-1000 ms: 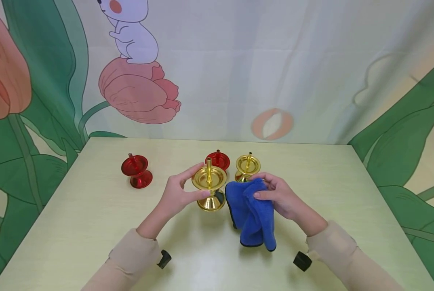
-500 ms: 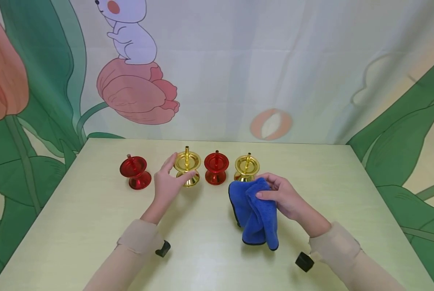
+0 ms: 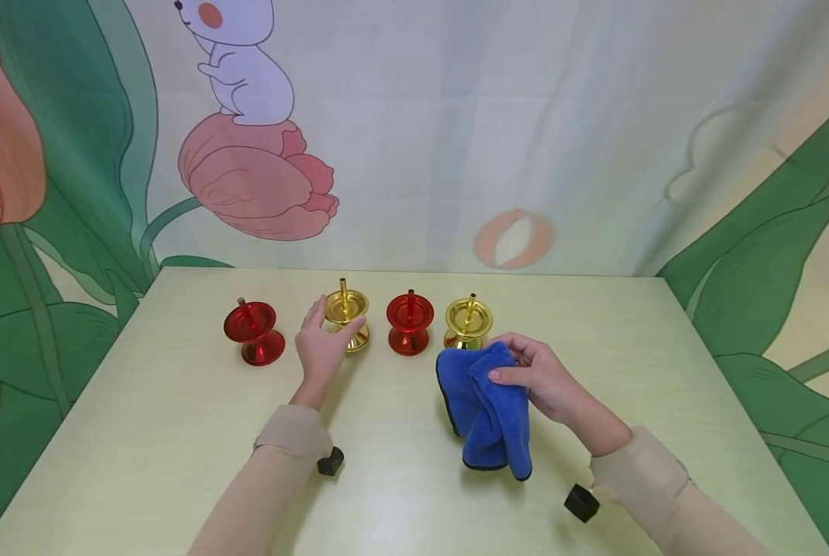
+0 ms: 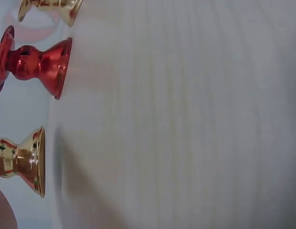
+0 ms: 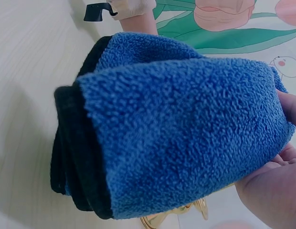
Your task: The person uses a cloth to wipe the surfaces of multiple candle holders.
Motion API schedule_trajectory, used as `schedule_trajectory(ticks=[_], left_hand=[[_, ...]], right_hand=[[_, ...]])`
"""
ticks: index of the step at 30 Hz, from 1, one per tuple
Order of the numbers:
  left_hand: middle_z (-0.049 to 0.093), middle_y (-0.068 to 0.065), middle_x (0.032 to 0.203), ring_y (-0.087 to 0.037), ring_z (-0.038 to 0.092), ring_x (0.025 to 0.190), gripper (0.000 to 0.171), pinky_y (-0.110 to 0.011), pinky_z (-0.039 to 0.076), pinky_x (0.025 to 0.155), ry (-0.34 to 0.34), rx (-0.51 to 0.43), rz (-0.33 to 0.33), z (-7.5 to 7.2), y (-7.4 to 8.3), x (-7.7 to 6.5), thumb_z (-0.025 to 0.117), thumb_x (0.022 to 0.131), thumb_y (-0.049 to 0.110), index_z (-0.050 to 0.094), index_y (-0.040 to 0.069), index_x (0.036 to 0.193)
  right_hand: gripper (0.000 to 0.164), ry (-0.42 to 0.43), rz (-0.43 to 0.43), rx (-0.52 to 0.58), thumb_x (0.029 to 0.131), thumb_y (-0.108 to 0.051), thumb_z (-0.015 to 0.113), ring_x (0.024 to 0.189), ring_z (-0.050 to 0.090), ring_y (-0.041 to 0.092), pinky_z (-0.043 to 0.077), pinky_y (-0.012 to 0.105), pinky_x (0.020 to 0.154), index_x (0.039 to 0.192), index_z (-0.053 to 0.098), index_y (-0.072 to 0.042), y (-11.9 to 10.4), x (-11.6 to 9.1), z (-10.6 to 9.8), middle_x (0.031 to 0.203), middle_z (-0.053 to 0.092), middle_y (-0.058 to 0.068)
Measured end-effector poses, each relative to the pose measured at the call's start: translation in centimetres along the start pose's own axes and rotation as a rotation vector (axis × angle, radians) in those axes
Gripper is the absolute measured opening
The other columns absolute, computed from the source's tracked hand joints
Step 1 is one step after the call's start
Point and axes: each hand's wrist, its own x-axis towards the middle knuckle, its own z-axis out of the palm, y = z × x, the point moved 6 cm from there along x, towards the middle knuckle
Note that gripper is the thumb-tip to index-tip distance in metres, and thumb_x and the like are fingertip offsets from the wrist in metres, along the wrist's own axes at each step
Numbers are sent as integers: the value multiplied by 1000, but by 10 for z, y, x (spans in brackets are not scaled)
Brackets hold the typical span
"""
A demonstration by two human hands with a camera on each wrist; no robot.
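Observation:
In the head view my left hand (image 3: 320, 351) grips a gold candle holder (image 3: 341, 309), thumb across its near side and fingers at its left. The left wrist view shows this holder's foot (image 4: 33, 161) raised a little off the table, upright, its shadow falling apart from it. My right hand (image 3: 548, 380) pinches a folded blue cloth (image 3: 492, 413) by its upper edge. The cloth, fuzzy with black trim, hangs in folds and fills much of the right wrist view. Just behind it stands a second gold candle holder (image 3: 468, 318), its foot partly hidden.
A red candle holder (image 3: 411, 320) stands between the two gold ones, and another red candle holder (image 3: 253, 328) is at the far left. The pale table (image 3: 400, 486) ends at a printed curtain (image 3: 428, 139). Black blocks (image 3: 581, 503) sit at both wrists.
My left hand has carried the gold candle holder left and back, from in front of the middle red one to the gap between the reds. The right hand with the cloth has hardly moved.

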Motion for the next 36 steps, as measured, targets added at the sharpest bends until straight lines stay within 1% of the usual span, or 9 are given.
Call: schedule_trajectory(ticks=[7,14,19,22,24,27,30,33,36], left_hand=[[40,-9,137,-25,32,130,82,-39,26,107,5,28,-12,2,-6,0,72,67,45,40,9,133],[38,-10,139,-25,33,129,81,-40,27,106,2,51,28,3,-9,-2,71,70,42,37,7,134],[39,-9,138,-27,37,126,83,-42,29,104,-22,97,40,4,-14,-3,70,71,44,33,11,137],[34,-9,141,-28,34,127,87,-45,27,104,-44,155,48,1,-12,-4,67,71,49,27,13,139],[30,-9,143,-29,32,129,89,-47,25,105,-51,198,74,-4,-7,-5,65,71,51,24,13,140],[26,-9,145,-31,30,129,85,-49,22,105,-25,245,156,-18,3,-7,63,73,51,26,11,139],[30,-10,143,-32,31,127,76,-50,22,104,42,251,264,-37,12,-11,64,75,43,33,8,135],[31,-12,142,-32,30,127,70,-52,20,104,121,259,360,-56,16,-12,65,75,35,37,5,132],[25,-12,145,-32,27,129,72,-53,19,103,203,271,404,-74,12,-9,67,75,32,35,4,133]], right_hand=[[23,-6,0,-6,79,-3,61,84,55,10,49,21,74,99,54,-14,1,0,0,91,60,-6],[24,-3,8,-12,79,-2,60,83,55,9,49,22,74,97,55,-17,1,1,0,90,60,-7],[23,-6,1,-20,79,-5,62,83,55,10,49,22,74,98,55,-16,1,1,0,90,60,-7],[23,-3,6,-19,79,-5,62,83,55,10,49,22,74,98,54,-16,1,1,0,90,60,-7],[23,0,11,-17,79,-5,61,84,55,10,49,22,75,97,55,-17,1,1,0,91,60,-7],[23,1,12,-20,80,-4,61,85,55,10,49,22,75,98,55,-17,1,0,0,91,60,-7],[23,7,10,-27,80,-5,61,85,54,10,49,22,75,98,55,-18,1,-2,-2,92,59,-7],[23,15,7,-32,80,-5,60,84,54,10,49,22,74,98,55,-18,0,-3,-5,92,59,-7],[23,21,4,-34,80,-5,60,84,55,10,49,22,75,98,55,-18,-2,-3,-6,92,59,-7]])
